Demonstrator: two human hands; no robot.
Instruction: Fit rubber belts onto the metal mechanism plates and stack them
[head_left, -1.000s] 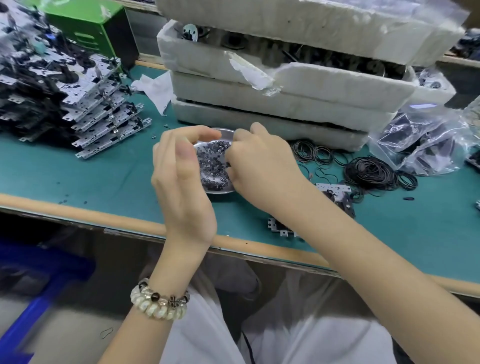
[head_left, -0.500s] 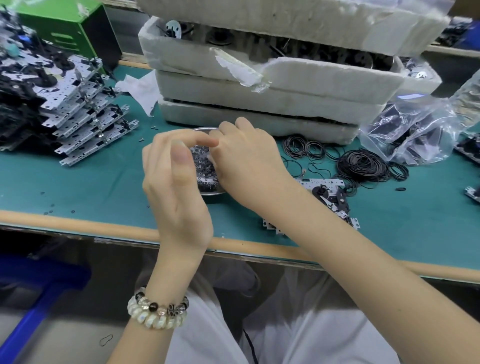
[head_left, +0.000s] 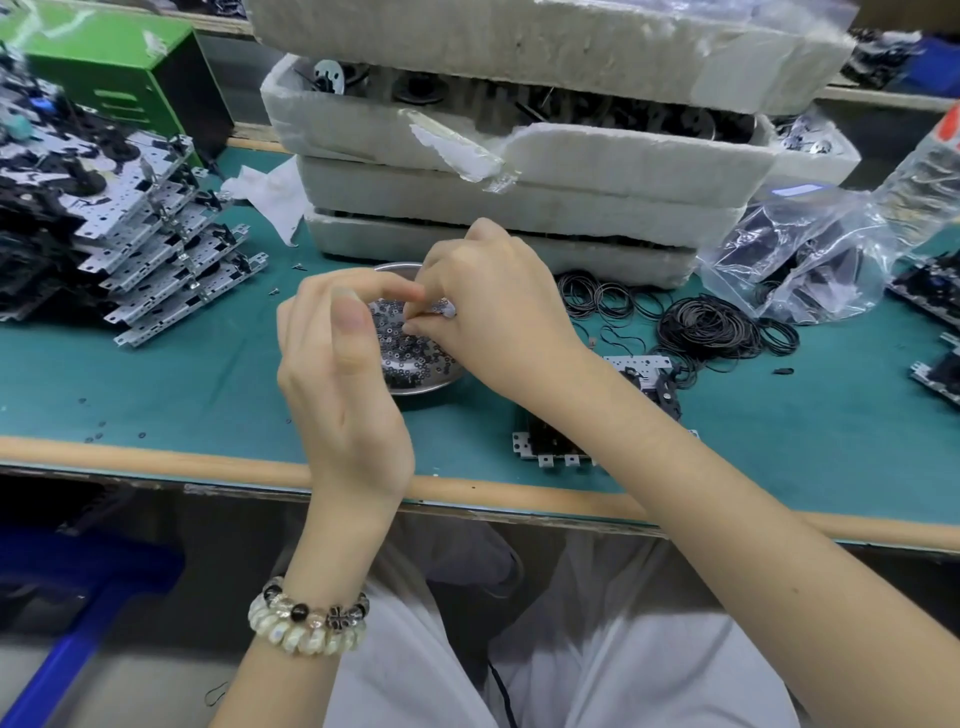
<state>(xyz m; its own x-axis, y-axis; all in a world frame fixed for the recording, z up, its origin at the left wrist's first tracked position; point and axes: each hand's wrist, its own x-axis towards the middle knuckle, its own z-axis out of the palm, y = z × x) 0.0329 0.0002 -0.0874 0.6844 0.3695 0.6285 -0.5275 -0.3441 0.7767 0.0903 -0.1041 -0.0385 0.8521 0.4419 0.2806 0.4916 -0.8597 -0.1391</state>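
Observation:
My right hand (head_left: 498, 322) hovers over a small metal dish (head_left: 439, 385) of tiny black washers and pinches a small pale part (head_left: 448, 310) at its fingertips. My left hand (head_left: 343, 374) is raised beside it with fingers curled, the index tip meeting the right fingertips; whether it holds anything is hidden. One metal mechanism plate (head_left: 647, 371) lies on the green mat, partly under my right forearm. A stack of mechanism plates (head_left: 161, 260) stands at the left. A heap of black rubber belts (head_left: 709, 332) lies to the right, with loose belts (head_left: 602, 301) next to it.
Stacked white foam trays (head_left: 519, 208) with parts stand behind the dish. Clear plastic bags (head_left: 810, 260) lie at the right, more plates (head_left: 935, 291) at the far right edge. A green box (head_left: 119, 73) is at the back left. The wooden table edge (head_left: 156, 460) runs along the front.
Both hands stay together over the dish. The right fingertips have turned so that a small pale part shows between them. The camera has shifted slightly.

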